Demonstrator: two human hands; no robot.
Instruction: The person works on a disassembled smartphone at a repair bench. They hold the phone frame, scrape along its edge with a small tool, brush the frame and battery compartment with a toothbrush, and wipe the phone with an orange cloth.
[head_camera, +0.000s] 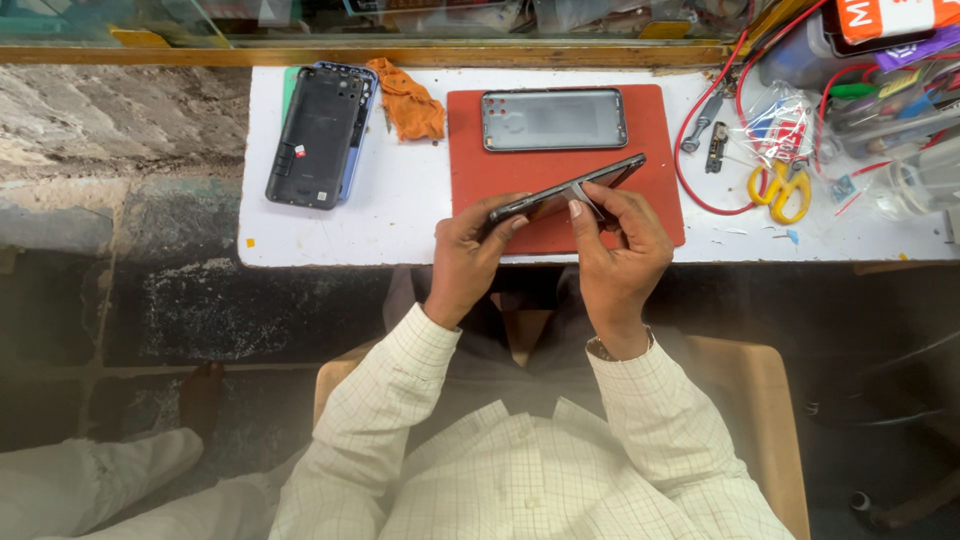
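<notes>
Head view looks straight down on a person seated at a white tabletop (400, 215), both forearms in checked cream sleeves coming up from the bottom centre. L hand (468, 262) sits at the near edge of the tabletop, wrist bent up, fingers curled round the lower-left end of a dark phone (565, 190), thumb laid on top. R hand (620, 255) is just beside it, touching the same phone near its middle; fingers arched over, thumb and forefinger pinched on a thin grey tool (584, 196) set against the phone's edge. Both hands closed, none spread flat. Phone is tilted on edge, slanting up toward the right, over the near part of a red mat (660, 150).

On the mat's far part, well clear of the hands, lies a phone frame w/ a pale grey inner face (554, 119). Toward the far-left corner: a black back cover on a blue case (320, 135), w/ an orange cloth (408, 98) just beside it. Right end of the tabletop: yellow-handled scissors (780, 188), a red wire (700, 160) looping, small plastic bags and parts, cluttered, hard to sort out.
</notes>
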